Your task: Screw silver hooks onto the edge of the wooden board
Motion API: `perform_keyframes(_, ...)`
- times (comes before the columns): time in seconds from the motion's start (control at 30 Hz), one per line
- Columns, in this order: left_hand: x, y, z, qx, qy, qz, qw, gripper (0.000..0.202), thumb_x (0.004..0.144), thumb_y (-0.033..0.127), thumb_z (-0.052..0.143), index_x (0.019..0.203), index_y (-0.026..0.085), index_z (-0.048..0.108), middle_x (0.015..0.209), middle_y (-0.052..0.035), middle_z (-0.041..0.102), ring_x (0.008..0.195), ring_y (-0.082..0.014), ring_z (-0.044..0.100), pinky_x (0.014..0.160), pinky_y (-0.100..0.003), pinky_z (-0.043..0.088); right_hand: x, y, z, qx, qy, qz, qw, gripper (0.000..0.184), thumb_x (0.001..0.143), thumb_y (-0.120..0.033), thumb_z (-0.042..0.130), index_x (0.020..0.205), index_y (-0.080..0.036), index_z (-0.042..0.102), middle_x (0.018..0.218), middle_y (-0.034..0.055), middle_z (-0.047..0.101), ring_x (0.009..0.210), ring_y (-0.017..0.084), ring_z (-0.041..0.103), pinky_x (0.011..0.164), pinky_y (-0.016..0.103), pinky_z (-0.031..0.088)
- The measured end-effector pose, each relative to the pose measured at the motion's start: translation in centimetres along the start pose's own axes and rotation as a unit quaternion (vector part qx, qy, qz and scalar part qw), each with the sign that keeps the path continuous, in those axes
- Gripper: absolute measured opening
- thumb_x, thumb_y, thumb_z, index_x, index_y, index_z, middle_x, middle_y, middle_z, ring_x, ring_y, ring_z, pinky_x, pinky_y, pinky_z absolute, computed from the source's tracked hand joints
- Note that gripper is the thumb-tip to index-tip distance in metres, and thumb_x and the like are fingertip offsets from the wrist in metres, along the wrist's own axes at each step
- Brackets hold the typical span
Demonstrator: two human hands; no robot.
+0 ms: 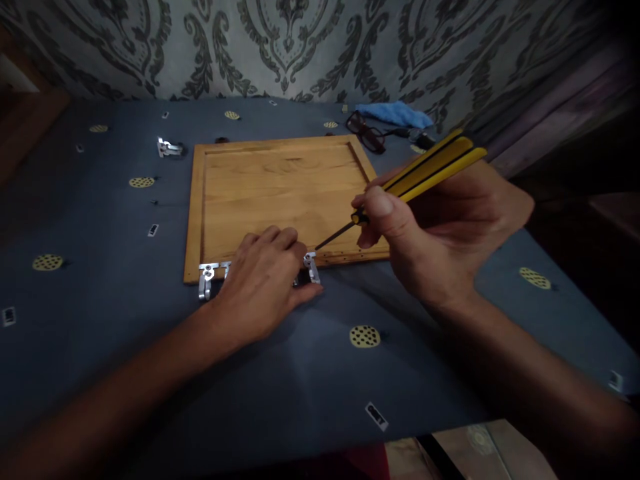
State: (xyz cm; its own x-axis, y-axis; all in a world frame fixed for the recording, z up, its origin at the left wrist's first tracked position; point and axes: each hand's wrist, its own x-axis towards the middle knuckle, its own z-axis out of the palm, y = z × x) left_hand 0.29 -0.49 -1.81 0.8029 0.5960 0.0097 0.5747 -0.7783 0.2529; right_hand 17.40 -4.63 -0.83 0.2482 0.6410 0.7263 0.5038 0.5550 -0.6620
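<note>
We see a panel (280, 193) of honey-coloured wood, smooth, with a soft satin sheen and visible grain. On its six o'clock edge the hinges (311, 267) are bright, polished metal. The screwdriver (430, 167) has a glossy yellow-and-black plastic handle and a dark, dull metal shaft. The surface (100, 280) wears a matt blue-grey cloth printed with yellow dots. At one o'clock lie glossy dark plastic glasses (367, 131) and a soft blue rag (395, 113).
</note>
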Motion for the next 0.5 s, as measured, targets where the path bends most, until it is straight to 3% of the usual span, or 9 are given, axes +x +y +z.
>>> perform_keyframes(0.17,-0.04,-0.11,0.17,0.008,0.01,0.001,1.0,0.032,0.088,0.044,0.074,0.102,0.016,0.069,0.108,-0.009,0.066,0.109,-0.0307,0.061,0.088,-0.044,0.05,-0.03,0.15,0.08,-0.003,-0.031,0.023,0.999,0.02,0.079,-0.032,0.085,0.074,-0.024,0.068,0.068,-0.0031,0.061,0.048,0.011,0.052,0.04,0.027,0.045)
perform_keyframes(0.5,-0.09,0.01,0.07,-0.001,0.005,-0.002,1.0,0.033,0.089,0.043,0.073,0.104,0.015,0.07,0.106,-0.0091,0.066,0.108,-0.0319,0.062,0.088,-0.047,0.051,-0.56,0.42,0.22,-0.019,-0.056,0.044,0.997,0.025,0.081,-0.035,0.082,0.07,-0.024,0.063,0.065,-0.0038,0.058,0.049,0.01,0.052,0.041,0.024,0.045)
